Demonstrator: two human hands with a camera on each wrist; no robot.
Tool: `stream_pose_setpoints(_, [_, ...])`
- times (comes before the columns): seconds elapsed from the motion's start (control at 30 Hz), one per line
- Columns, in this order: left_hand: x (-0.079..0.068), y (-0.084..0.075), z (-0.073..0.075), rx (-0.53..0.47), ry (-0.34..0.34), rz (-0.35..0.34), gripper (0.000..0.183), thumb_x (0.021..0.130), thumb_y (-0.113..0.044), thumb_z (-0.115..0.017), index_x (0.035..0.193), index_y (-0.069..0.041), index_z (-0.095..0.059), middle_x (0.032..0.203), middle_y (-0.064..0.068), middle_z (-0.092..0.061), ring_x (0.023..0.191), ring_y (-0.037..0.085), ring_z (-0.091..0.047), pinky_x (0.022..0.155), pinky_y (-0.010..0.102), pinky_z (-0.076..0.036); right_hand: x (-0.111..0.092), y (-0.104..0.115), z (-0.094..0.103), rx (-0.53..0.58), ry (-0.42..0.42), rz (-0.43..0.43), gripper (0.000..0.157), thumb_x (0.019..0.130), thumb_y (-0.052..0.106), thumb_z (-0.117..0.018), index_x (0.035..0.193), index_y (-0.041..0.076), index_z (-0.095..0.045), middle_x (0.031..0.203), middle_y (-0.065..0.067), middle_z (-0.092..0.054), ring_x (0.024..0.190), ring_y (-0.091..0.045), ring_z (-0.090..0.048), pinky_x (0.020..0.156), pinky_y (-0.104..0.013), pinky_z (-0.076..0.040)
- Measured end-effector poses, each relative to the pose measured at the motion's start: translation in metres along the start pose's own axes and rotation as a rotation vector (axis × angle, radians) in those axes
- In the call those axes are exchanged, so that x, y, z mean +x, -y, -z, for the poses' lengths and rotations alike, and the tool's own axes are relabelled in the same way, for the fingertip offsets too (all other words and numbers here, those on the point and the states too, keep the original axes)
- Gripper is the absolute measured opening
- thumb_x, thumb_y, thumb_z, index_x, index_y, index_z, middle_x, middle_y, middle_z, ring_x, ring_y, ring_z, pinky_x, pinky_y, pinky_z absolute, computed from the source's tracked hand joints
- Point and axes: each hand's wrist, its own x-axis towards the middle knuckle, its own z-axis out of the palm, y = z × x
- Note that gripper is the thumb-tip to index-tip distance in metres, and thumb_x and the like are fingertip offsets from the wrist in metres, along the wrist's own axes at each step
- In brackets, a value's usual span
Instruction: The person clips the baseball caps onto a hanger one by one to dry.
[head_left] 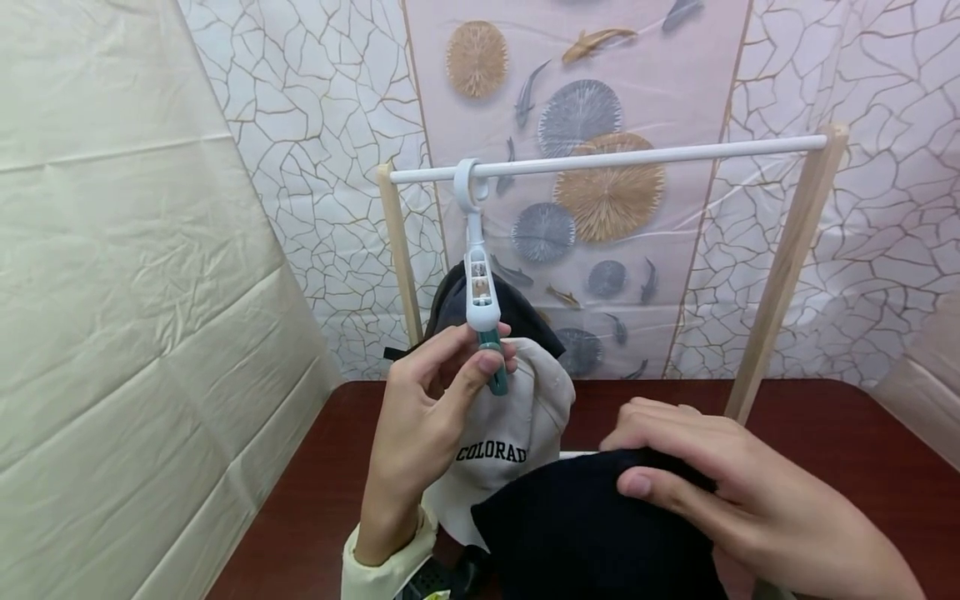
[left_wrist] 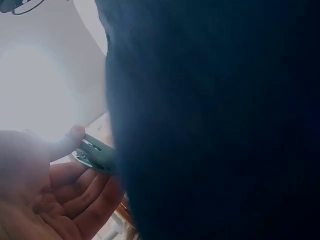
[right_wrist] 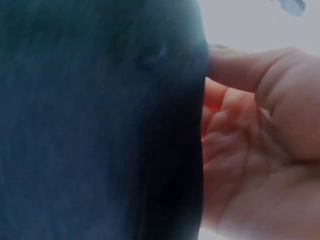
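Observation:
From the rack's rail hangs a white hook-shaped hanger (head_left: 480, 287) with a green clip (head_left: 497, 379) at its lower end. My left hand (head_left: 420, 408) pinches that clip between thumb and fingers; the green clip (left_wrist: 97, 156) also shows in the left wrist view. My right hand (head_left: 712, 475) grips the top edge of a black fabric hat (head_left: 592, 533), thumb on the near side. The hat's exact shape is cut off by the frame. Behind my left hand is a pale cap (head_left: 491, 425) with dark "COLORAD" lettering, and behind that a dark cap (head_left: 446, 304).
The rack has a white rail (head_left: 645, 158) and wooden posts (head_left: 787, 275) and stands on a dark red table (head_left: 300, 483). Patterned cloth (head_left: 322, 167) hangs behind. Low by my left sleeve lies a black object (head_left: 468, 571), partly hidden.

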Motion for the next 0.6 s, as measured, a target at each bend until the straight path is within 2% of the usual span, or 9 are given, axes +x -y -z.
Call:
stream_pose_setpoints(0.03, [0.000, 0.000, 0.000, 0.001, 0.000, 0.001, 0.024, 0.104, -0.009, -0.068, 0.125, 0.002, -0.072, 0.112, 0.015, -0.077, 0.103, 0.021, -0.077, 0.094, 0.038, -0.060, 0.018, 0.028, 0.001, -0.057, -0.017, -0.041, 0.038, 0.101, -0.002, -0.065, 0.126, 0.028, -0.064, 0.109, 0.013, -0.059, 0.095, -0.005, -0.058, 0.077, -0.026, -0.043])
stream_pose_setpoints(0.07, [0.000, 0.001, 0.000, 0.001, 0.000, 0.003, 0.024, 0.104, -0.009, -0.068, 0.125, 0.001, -0.072, 0.112, 0.014, -0.077, 0.104, 0.021, -0.077, 0.094, 0.038, -0.060, 0.023, 0.034, -0.001, -0.127, -0.023, -0.078, 0.046, 0.099, -0.002, -0.069, 0.127, 0.034, -0.062, 0.111, 0.019, -0.059, 0.097, -0.001, -0.058, 0.076, -0.026, -0.043])
stream_pose_setpoints(0.13, [-0.001, 0.001, 0.000, -0.004, -0.001, 0.006, 0.023, 0.104, -0.009, -0.068, 0.124, 0.001, -0.072, 0.112, 0.014, -0.078, 0.103, 0.021, -0.077, 0.094, 0.038, -0.060, 0.037, 0.048, -0.003, -0.193, -0.035, -0.075, 0.046, 0.098, 0.002, -0.072, 0.125, 0.037, -0.061, 0.112, 0.023, -0.059, 0.098, 0.002, -0.058, 0.077, -0.023, -0.042])
stream_pose_setpoints(0.2, [-0.001, 0.001, 0.000, -0.009, -0.001, 0.011, 0.023, 0.104, -0.010, -0.068, 0.123, 0.001, -0.072, 0.110, 0.013, -0.078, 0.103, 0.022, -0.078, 0.094, 0.038, -0.060, 0.045, 0.047, -0.006, -0.181, -0.028, -0.071, 0.043, 0.099, 0.004, -0.071, 0.125, 0.037, -0.061, 0.111, 0.024, -0.058, 0.097, 0.003, -0.058, 0.078, -0.022, -0.044])
stream_pose_setpoints(0.33, [-0.001, 0.001, 0.000, -0.011, 0.001, 0.021, 0.021, 0.105, -0.012, -0.067, 0.121, 0.001, -0.073, 0.106, 0.014, -0.079, 0.101, 0.022, -0.077, 0.094, 0.037, -0.060, 0.057, 0.035, -0.015, -0.090, -0.034, 0.032, 0.034, 0.102, 0.002, -0.067, 0.125, 0.027, -0.065, 0.108, 0.014, -0.060, 0.095, -0.004, -0.057, 0.081, -0.022, -0.048])
stream_pose_setpoints(0.47, [-0.001, 0.001, -0.001, 0.011, -0.005, 0.017, 0.020, 0.105, -0.013, -0.066, 0.118, 0.001, -0.073, 0.102, 0.014, -0.079, 0.099, 0.022, -0.077, 0.093, 0.035, -0.060, 0.065, 0.029, -0.023, -0.076, -0.042, 0.043, 0.025, 0.105, 0.007, -0.063, 0.125, 0.022, -0.067, 0.110, 0.010, -0.062, 0.097, -0.005, -0.057, 0.083, -0.025, -0.048])
stream_pose_setpoints(0.6, [0.000, 0.001, -0.001, 0.043, -0.021, -0.003, 0.019, 0.106, -0.014, -0.065, 0.114, 0.000, -0.074, 0.099, 0.010, -0.079, 0.096, 0.020, -0.077, 0.089, 0.034, -0.061, 0.070, 0.026, -0.029, -0.120, -0.063, 0.023, 0.024, 0.105, 0.007, -0.064, 0.123, 0.021, -0.068, 0.111, 0.014, -0.063, 0.100, -0.005, -0.057, 0.087, -0.027, -0.049])
